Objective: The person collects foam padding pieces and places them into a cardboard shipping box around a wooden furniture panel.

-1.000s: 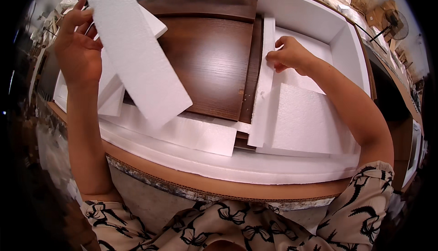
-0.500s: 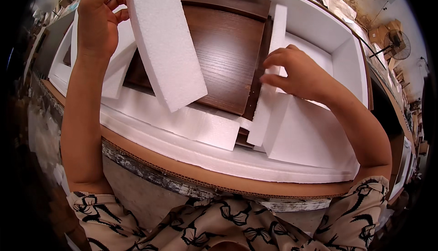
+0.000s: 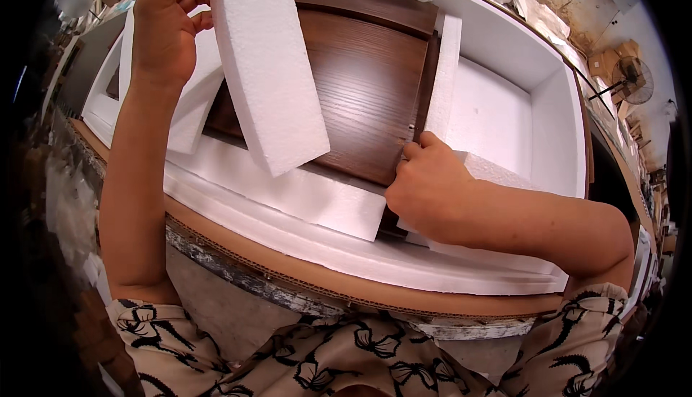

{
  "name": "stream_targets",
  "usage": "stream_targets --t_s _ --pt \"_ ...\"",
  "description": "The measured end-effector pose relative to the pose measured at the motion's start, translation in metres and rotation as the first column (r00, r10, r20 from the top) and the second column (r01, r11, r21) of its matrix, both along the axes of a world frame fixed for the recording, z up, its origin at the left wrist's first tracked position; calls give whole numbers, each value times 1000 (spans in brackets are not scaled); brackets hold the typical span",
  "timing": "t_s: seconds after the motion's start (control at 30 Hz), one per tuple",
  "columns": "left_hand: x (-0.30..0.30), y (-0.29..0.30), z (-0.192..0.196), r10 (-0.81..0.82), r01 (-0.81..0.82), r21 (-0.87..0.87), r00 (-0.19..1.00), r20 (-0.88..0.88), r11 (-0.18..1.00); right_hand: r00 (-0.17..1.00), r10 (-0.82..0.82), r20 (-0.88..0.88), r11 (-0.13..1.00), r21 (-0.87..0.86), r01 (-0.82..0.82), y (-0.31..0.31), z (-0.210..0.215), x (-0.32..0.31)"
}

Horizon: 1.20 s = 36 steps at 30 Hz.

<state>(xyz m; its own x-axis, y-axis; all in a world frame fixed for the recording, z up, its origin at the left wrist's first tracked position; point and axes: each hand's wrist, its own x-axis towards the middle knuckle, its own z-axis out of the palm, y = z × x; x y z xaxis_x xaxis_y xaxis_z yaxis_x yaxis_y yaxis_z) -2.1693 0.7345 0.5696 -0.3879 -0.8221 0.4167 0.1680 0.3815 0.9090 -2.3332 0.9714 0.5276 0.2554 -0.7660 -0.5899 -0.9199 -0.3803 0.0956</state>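
The left hand (image 3: 164,25) grips a long white foam slab (image 3: 265,65), lifted over the dark wooden panel (image 3: 364,87) in the foam-lined carton (image 3: 548,108). The right hand (image 3: 425,191) pinches a foam strip (image 3: 441,72) at the panel's right edge.

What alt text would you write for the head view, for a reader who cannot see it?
A person's left hand lifts a long white foam slab above a dark brown wooden panel that lies in a white foam-lined cardboard box. The right hand presses its fingers against a narrow upright white foam strip at the panel's right edge.
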Motion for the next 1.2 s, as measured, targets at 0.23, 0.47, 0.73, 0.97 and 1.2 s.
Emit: stream_targets --t_s 0.23,0.47,0.73,0.97,1.2 --pt "24 -11 27 41 -45 -5 945 -325 999 981 -182 63 982 54 179 0 -15 7" --pt "0 41 29 53 -76 -58 941 -333 995 990 -138 -12 990 -10 138 3 -28 18" --pt "43 -40 25 10 25 89 928 -372 996 987 -123 100 979 -153 138 -4 -27 32" --pt "21 -34 13 33 -16 91 980 -195 996 945 -234 229 909 -292 296 -4 -48 29" --pt "21 -33 14 105 -59 159 949 -298 986 875 -409 260 891 -96 445 -14 -17 35"
